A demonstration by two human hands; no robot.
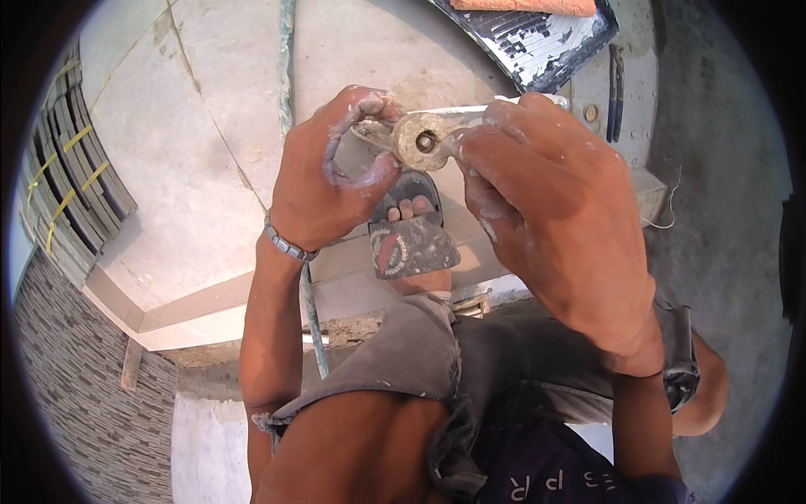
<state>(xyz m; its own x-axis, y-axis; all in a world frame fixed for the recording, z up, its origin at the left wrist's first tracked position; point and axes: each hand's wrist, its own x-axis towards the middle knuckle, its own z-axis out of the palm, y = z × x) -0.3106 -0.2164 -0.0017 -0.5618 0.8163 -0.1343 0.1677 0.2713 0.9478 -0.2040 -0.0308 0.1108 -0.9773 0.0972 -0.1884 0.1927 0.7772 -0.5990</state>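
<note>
Between my hands, near the top middle, is a dirty cream round disc (417, 143) with a hole and a small peg at its centre. My left hand (340, 155) curves round its left side, thumb and fingertips at its edge. A thin pale loop or strip shows by those fingertips, too small to make out. From the right, my right hand (537, 181) pinches the disc's edge with closed fingers. Whitish residue coats the fingers of both hands. Beyond the disc a white rod (453, 109) runs partly behind the right hand.
At the top right lies a paint-smeared black tray (537, 50) with an orange roller-like piece (529, 7) on it. Strapped grey slats (80, 168) stack at left. A greenish pole (285, 67) crosses the pale floor. My sandalled foot (413, 235) stands below the disc, by a step edge.
</note>
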